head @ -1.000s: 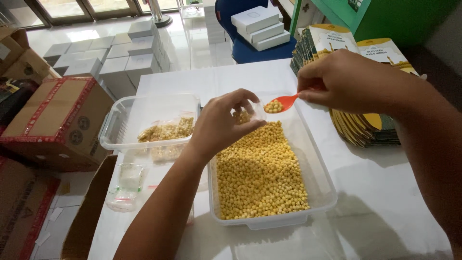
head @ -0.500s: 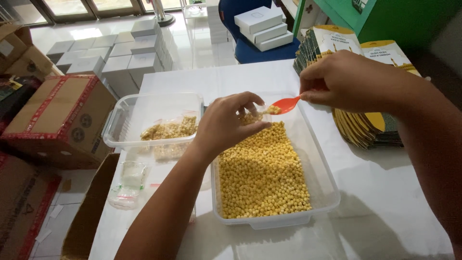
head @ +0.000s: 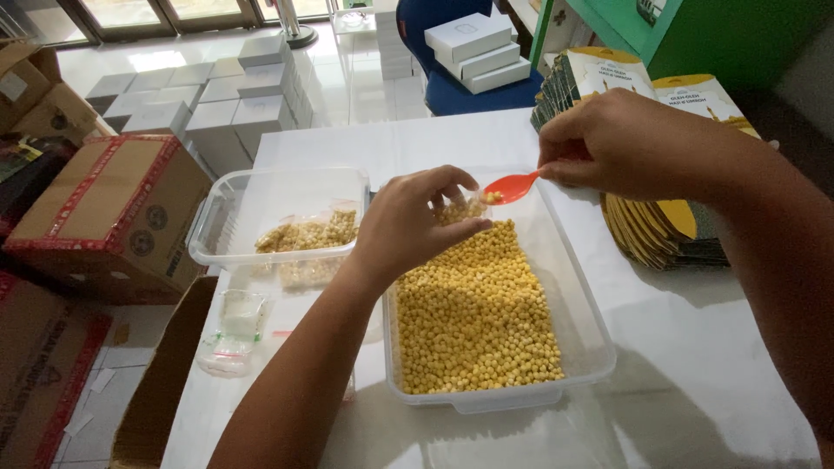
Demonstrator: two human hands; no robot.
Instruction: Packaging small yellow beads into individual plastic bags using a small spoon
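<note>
White bench (head: 695,365) carries a clear rectangular plastic tub (head: 584,343) of yellow pellets (head: 478,317). Left hand (head: 413,227) fingers pinch a small clear plastic bag (head: 462,208) above the tub's far end. Right hand (head: 630,143) fingers grip a red plastic spoon (head: 511,186) at the bag's mouth.

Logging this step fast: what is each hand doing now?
Left hand: closed on a small clear bag.
Right hand: closed on a red spoon.

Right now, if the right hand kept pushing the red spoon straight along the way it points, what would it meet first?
Probably the small clear bag pinched by the left hand; the red spoon in the right hand points at its mouth, though depth is unclear.
</note>
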